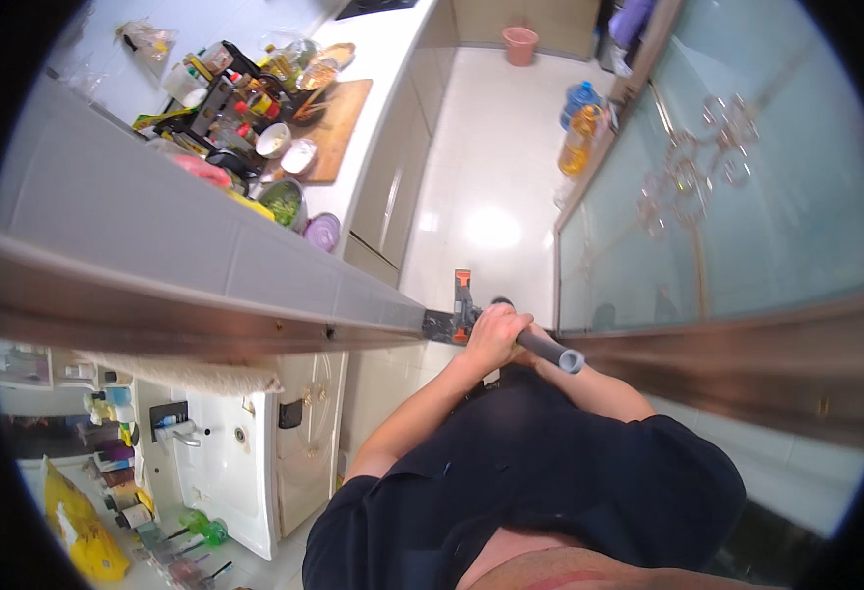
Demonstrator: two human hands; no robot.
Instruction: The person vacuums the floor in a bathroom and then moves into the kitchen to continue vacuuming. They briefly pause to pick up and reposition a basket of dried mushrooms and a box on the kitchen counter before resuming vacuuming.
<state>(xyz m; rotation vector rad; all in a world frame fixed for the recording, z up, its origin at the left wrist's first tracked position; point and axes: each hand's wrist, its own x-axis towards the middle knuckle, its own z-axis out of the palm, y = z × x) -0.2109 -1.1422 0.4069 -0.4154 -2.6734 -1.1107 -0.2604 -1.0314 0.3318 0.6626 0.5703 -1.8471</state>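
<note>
Both my hands are wrapped around the grey pole (pixel 542 346) of what looks like a floor mop, its pale round end pointing up towards me. My left hand (pixel 497 332) closes over the pole from the left. Partly hidden behind the pole and the left hand, my right hand (pixel 537 341) grips it from the right. Below, at the doorway, lies the mop head (pixel 463 304), a narrow grey bar with orange ends. It is over the dark threshold (pixel 438 324) and the kitchen floor's edge. My hands hide part of the join between pole and head.
Kitchen floor (pixel 483 184) stretches ahead. Along its right stand an oil bottle (pixel 578 147), a blue water jug (pixel 579 99) and a frosted glass door (pixel 741 184). A pink bucket (pixel 520 46) is at the far end. Left are a crowded counter (pixel 362 63) and a washbasin (pixel 218 472).
</note>
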